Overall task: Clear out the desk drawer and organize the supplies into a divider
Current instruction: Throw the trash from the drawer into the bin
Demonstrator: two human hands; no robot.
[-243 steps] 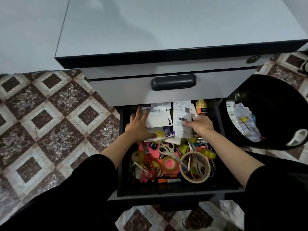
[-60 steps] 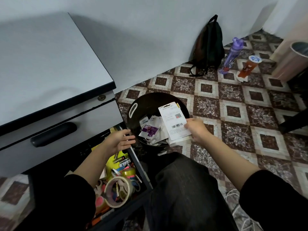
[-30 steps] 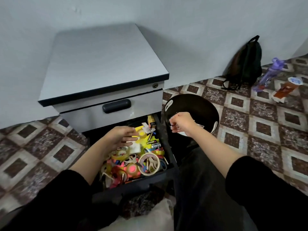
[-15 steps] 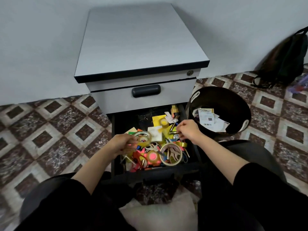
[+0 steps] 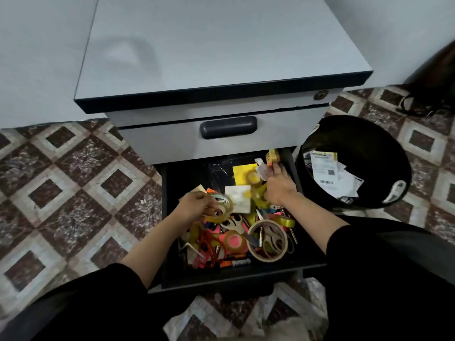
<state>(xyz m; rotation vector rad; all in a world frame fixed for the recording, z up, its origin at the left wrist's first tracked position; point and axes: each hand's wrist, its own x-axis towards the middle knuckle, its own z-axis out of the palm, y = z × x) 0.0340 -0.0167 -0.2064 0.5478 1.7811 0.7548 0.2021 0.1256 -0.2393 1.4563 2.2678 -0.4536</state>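
Clutter fills the open lower drawer (image 5: 170,242) of a grey cabinet (image 5: 221,45), which stands on a patterned tile floor (image 5: 73,180) with its upper drawer closed, dark handle (image 5: 228,126) facing the person. Both arms in black sleeves reach down into the drawer. The left hand (image 5: 194,206) sits over the left middle of the drawer, fingers curled, pinching a clear tape roll (image 5: 222,209) by its rim and holding it tilted just above the pile. The right hand (image 5: 279,187) lies palm down towards the back right corner, its fingertips (image 5: 270,169) against a small orange-yellow box (image 5: 272,156) that leans at the drawer's rear wall and a small white piece beside it; whether they grip either one cannot be told from this angle. Between the two hands lie a white pad (image 5: 237,198) and, farther back, a yellow sticky pad (image 5: 242,172) with a small roll of tape resting on it. Nearer the person, a wide masking tape roll (image 5: 268,239) lies flat at the front right, with white-handled scissors (image 5: 234,223) just to its left, a roll with a pink centre (image 5: 234,242) touching its side, and a small yellow tape roll (image 5: 285,221) just behind it. An orange marker (image 5: 234,263) lies along the front wall among pink and red odds and ends too jumbled to name. To the right of the cabinet, just beside the drawer, stands a round black bin (image 5: 369,143) holding white papers and printed labels (image 5: 330,175). A dark bag (image 5: 438,77) rests against the wall at the far right edge.
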